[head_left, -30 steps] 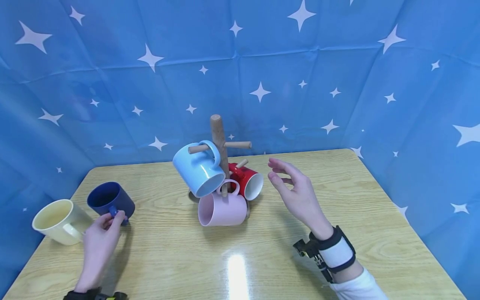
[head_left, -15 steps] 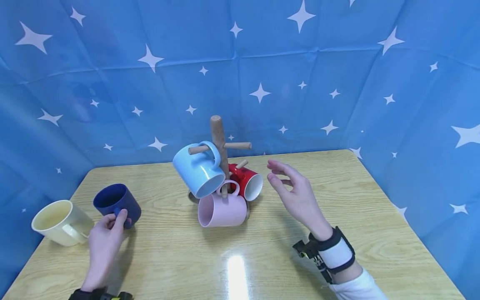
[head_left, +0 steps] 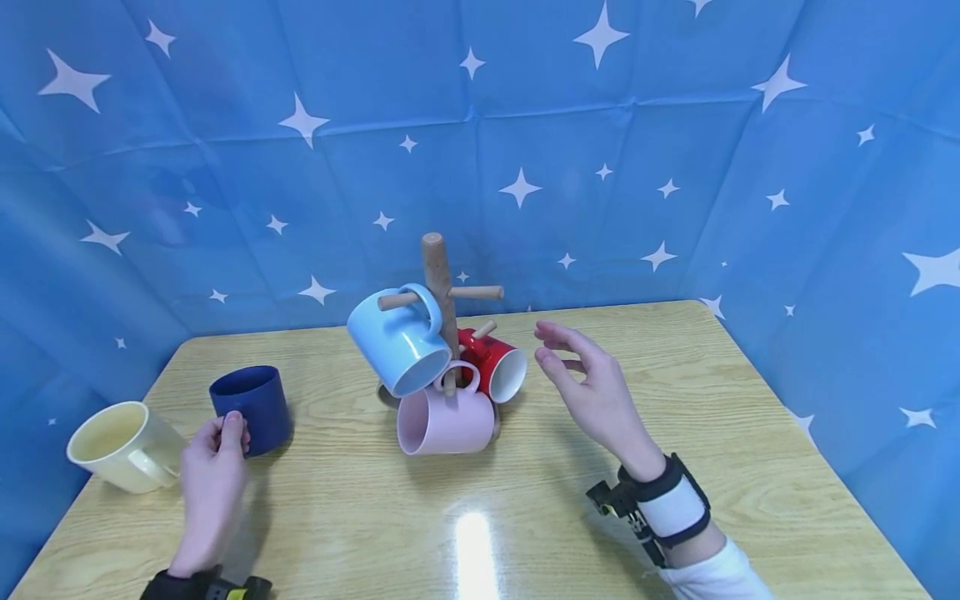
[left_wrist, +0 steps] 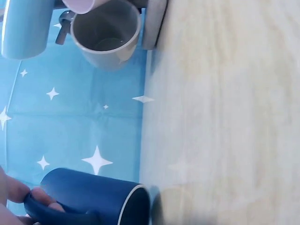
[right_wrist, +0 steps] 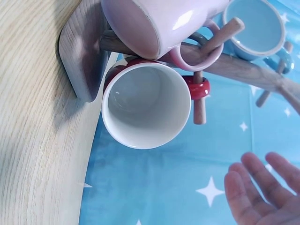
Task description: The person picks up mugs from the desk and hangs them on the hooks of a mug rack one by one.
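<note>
My left hand (head_left: 213, 479) pinches the handle of a dark blue mug (head_left: 266, 412) at the left of the table. In the left wrist view the mug (left_wrist: 89, 192) shows at the bottom edge, with my fingertips at its handle (left_wrist: 51, 214). Whether its lower end touches the table I cannot tell. A cream mug (head_left: 153, 442) stands just left of that hand. My right hand (head_left: 592, 387) hovers with relaxed fingers right of the red mug (head_left: 491, 358), holding nothing; in the right wrist view the hand (right_wrist: 267, 192) is apart from the mugs.
Mid-table stands a wooden mug tree (head_left: 437, 267). A light blue mug (head_left: 386, 337), a pink mug (head_left: 461, 421) and a grey mug (left_wrist: 110, 54) hang on it with the red one. One upper peg (head_left: 480, 292) is bare. A starry blue curtain (head_left: 480, 167) encloses the table (head_left: 360, 533).
My left hand has shifted slightly to the right, bringing the dark blue mug right and turning it more upright, away from the cream mug. The right hand stays where it was.
</note>
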Action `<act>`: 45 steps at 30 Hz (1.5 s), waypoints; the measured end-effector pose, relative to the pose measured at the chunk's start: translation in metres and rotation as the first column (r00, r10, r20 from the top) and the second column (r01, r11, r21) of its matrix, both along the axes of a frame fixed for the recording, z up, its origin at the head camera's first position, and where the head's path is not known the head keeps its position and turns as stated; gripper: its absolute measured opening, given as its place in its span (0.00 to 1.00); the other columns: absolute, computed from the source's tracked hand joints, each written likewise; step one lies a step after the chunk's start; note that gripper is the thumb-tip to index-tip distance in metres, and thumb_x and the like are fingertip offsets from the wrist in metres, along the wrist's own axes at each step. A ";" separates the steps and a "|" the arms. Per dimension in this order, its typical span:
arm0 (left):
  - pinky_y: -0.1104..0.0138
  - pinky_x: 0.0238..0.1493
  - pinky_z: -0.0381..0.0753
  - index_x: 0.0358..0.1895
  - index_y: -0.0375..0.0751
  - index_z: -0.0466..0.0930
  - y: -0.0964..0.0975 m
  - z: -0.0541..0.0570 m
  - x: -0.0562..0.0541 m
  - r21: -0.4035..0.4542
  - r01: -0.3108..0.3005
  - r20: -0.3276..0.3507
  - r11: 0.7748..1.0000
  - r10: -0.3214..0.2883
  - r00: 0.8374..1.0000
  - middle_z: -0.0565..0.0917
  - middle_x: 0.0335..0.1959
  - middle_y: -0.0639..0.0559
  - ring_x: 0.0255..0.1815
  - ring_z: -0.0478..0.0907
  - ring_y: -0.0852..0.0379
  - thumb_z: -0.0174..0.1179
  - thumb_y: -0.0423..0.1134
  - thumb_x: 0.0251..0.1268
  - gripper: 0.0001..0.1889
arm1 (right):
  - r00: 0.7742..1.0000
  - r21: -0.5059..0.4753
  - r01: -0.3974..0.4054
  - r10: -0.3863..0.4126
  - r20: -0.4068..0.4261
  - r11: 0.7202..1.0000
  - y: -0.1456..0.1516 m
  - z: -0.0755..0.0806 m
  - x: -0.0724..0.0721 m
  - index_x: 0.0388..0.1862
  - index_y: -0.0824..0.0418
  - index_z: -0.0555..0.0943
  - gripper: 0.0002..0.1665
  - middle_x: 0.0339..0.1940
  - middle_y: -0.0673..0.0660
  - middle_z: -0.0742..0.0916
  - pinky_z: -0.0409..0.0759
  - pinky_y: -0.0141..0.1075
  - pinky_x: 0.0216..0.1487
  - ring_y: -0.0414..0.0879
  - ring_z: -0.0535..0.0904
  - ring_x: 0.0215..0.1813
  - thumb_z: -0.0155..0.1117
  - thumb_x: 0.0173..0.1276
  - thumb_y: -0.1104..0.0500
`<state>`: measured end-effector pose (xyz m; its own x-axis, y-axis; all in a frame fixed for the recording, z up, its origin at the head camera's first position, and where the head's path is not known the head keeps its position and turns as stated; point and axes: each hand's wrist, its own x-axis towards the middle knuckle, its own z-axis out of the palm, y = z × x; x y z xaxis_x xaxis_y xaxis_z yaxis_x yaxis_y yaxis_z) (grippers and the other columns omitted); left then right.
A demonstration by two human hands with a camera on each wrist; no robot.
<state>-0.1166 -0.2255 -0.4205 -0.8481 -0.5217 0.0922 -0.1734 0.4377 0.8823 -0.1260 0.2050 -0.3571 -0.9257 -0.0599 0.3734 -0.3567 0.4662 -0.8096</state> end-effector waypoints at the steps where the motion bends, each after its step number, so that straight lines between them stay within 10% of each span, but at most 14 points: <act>1: 0.78 0.37 0.66 0.37 0.36 0.75 -0.001 0.001 0.000 0.005 0.001 -0.002 1.000 -0.001 1.000 0.71 0.23 0.74 0.30 0.68 0.72 0.44 0.48 0.86 0.20 | 1.000 0.000 -0.001 0.001 0.001 1.000 0.000 0.000 0.000 0.72 0.60 0.78 0.24 0.69 0.62 0.86 0.83 0.60 0.66 0.58 0.81 0.69 0.59 0.82 0.56; 8: 0.85 0.43 0.67 0.42 0.39 0.78 -0.006 0.016 -0.001 0.143 -0.034 -0.012 0.989 0.036 0.999 0.72 0.27 0.81 0.40 0.70 0.77 0.41 0.48 0.87 0.20 | 1.000 -0.004 -0.002 0.002 0.009 1.000 0.000 0.000 0.000 0.72 0.60 0.78 0.24 0.69 0.62 0.86 0.82 0.60 0.66 0.58 0.81 0.70 0.59 0.82 0.56; 16: 0.78 0.33 0.67 0.15 0.49 0.73 0.006 0.049 0.003 0.389 -0.128 -0.175 0.913 0.209 0.962 0.72 0.16 0.68 0.27 0.68 0.67 0.50 0.40 0.79 0.24 | 1.000 -0.005 -0.002 0.002 0.022 1.000 0.001 0.002 0.001 0.72 0.59 0.78 0.24 0.68 0.61 0.86 0.83 0.59 0.66 0.57 0.81 0.69 0.59 0.82 0.55; 22: 0.74 0.33 0.62 0.13 0.45 0.70 0.017 0.080 0.008 0.535 -0.103 -0.259 0.839 0.279 0.925 0.67 0.14 0.63 0.23 0.60 0.61 0.50 0.37 0.79 0.26 | 0.999 -0.013 -0.005 0.006 0.031 1.000 0.002 0.004 0.003 0.73 0.58 0.77 0.24 0.69 0.61 0.85 0.82 0.60 0.67 0.56 0.81 0.69 0.59 0.83 0.55; 32: 0.69 0.42 0.57 0.20 0.43 0.70 0.036 0.110 0.017 0.590 -0.046 -0.311 0.806 0.279 0.909 0.67 0.21 0.59 0.32 0.59 0.54 0.49 0.39 0.83 0.23 | 0.999 -0.023 -0.006 0.007 0.032 1.000 0.002 0.007 0.005 0.74 0.58 0.77 0.24 0.69 0.60 0.86 0.82 0.57 0.67 0.55 0.82 0.69 0.59 0.83 0.55; 45: 0.68 0.40 0.55 0.21 0.38 0.66 0.068 0.135 0.019 0.675 0.187 -0.544 0.714 0.310 0.779 0.61 0.21 0.54 0.30 0.52 0.51 0.50 0.36 0.83 0.23 | 1.000 -0.017 0.000 0.000 0.013 1.000 0.002 0.009 0.007 0.74 0.57 0.77 0.24 0.69 0.60 0.86 0.82 0.50 0.66 0.54 0.82 0.68 0.59 0.83 0.55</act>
